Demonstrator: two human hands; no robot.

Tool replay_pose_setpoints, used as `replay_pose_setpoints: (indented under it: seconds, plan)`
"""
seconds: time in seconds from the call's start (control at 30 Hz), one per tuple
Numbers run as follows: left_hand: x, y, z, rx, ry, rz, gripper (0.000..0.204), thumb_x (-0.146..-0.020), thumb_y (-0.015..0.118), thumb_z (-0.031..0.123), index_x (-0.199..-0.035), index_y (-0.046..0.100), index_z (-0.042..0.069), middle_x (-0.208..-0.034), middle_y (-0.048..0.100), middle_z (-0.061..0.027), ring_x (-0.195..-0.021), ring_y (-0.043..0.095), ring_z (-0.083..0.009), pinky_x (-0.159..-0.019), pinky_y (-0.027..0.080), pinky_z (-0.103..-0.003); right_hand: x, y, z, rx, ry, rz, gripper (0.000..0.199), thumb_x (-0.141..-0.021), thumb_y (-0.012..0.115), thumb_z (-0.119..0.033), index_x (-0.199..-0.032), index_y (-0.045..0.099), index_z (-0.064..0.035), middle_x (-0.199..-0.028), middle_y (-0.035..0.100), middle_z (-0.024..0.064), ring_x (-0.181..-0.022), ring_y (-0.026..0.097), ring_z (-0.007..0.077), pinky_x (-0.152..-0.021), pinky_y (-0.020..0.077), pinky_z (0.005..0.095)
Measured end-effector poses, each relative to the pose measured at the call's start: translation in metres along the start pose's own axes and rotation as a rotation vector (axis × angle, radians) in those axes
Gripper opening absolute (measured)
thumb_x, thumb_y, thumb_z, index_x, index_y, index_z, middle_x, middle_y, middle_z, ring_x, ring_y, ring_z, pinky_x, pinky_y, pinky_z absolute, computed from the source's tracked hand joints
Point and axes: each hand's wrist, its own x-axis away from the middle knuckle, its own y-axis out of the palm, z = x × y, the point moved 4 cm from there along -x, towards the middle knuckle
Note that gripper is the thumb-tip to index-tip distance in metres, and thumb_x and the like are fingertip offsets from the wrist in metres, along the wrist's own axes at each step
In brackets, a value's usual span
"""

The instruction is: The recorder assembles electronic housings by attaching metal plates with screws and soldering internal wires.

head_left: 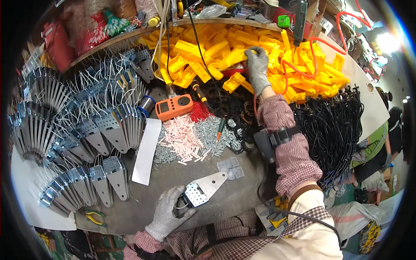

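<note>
My left hand (169,213), in a grey knit glove, is closed on the wide end of a pointed metal plate (207,187) with a perforated bluish section. It is above the near part of the grey worktop (147,195). Dark wire shows between thumb and fingers. My right hand (258,69), gloved too, reaches far across into a heap of yellow plastic parts (299,65). Its curled fingers are closed on the end of a long yellow plastic part (233,59); the fingertips are partly hidden.
Rows of similar metal plates with white wires (104,130) fill the left. Mid-table are pink plugs (180,136), screws (212,132), an orange meter (174,107), screwdrivers (221,129) and a paper strip (146,151). Black cords (331,134) lie right, yellow-handled pliers (95,217) near left. A red hose (314,56) hangs at the back.
</note>
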Motion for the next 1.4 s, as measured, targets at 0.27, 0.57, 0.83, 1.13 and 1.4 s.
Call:
replay_pose_setpoints:
  seconds: [0.27, 0.57, 0.83, 1.13, 1.4]
  plan:
    - [-0.026, -0.056, 0.033, 0.988, -0.115, 0.335, 0.086, -0.084, 0.079, 0.025, -0.150, 0.030, -0.001, -0.138, 0.046, -0.0150, -0.129, 0.043, -0.0251, -0.108, 0.037, -0.042, 0.267, -0.084, -0.177, 0.097, -0.828, -0.983, 0.017, -0.078, 0.071, -0.008, -0.094, 0.065, -0.0079, -0.092, 0.062, 0.0078, -0.082, 0.062, 0.0283, -0.074, 0.0532, 0.0404]
    - [0.021, -0.045, -0.004, -0.055, -0.215, -0.014, 0.076, -0.077, 0.070, 0.013, -0.147, 0.042, 0.010, -0.128, 0.054, -0.0168, -0.105, 0.064, -0.0327, -0.094, 0.054, -0.042, 0.316, -0.111, -0.114, 0.288, -0.230, -1.405, 0.066, -0.084, 0.078, -0.029, -0.142, 0.052, -0.0135, -0.149, 0.039, 0.0215, -0.137, 0.044, 0.0386, -0.112, 0.0420, 0.0525]
    - [0.011, -0.034, -0.016, 0.050, 0.206, 0.008, 0.066, -0.078, 0.054, 0.016, -0.144, 0.050, 0.011, -0.145, 0.046, -0.0215, -0.131, 0.044, -0.0427, -0.116, 0.027, -0.057, 0.309, -0.121, -0.123, 0.331, -0.063, -1.136, 0.041, -0.095, 0.063, -0.021, -0.131, 0.056, -0.0037, -0.125, 0.056, 0.0217, -0.116, 0.058, 0.0388, -0.100, 0.0493, 0.0453]
    - [0.008, -0.021, 0.011, -0.327, 0.148, -0.286, 0.120, -0.061, 0.075, 0.077, -0.150, 0.038, 0.006, -0.157, 0.030, -0.0238, -0.141, 0.031, -0.0477, -0.118, 0.018, -0.064, 0.295, -0.046, -0.071, 1.054, -0.327, -1.202, 0.016, -0.088, 0.061, -0.009, -0.099, 0.063, 0.0019, -0.097, 0.065, 0.0187, -0.091, 0.069, 0.0317, -0.076, 0.0583, 0.0386]
    - [-0.002, -0.017, 0.022, -0.300, 0.088, -0.265, 0.120, -0.060, 0.081, 0.060, -0.152, 0.031, 0.003, -0.156, 0.030, -0.0272, -0.137, 0.035, -0.0486, -0.113, 0.028, -0.060, 0.271, -0.060, -0.067, 0.910, -0.304, -1.146, 0.020, -0.083, 0.058, -0.004, -0.100, 0.062, 0.0053, -0.086, 0.068, 0.0187, -0.075, 0.073, 0.0290, -0.061, 0.0597, 0.0391]
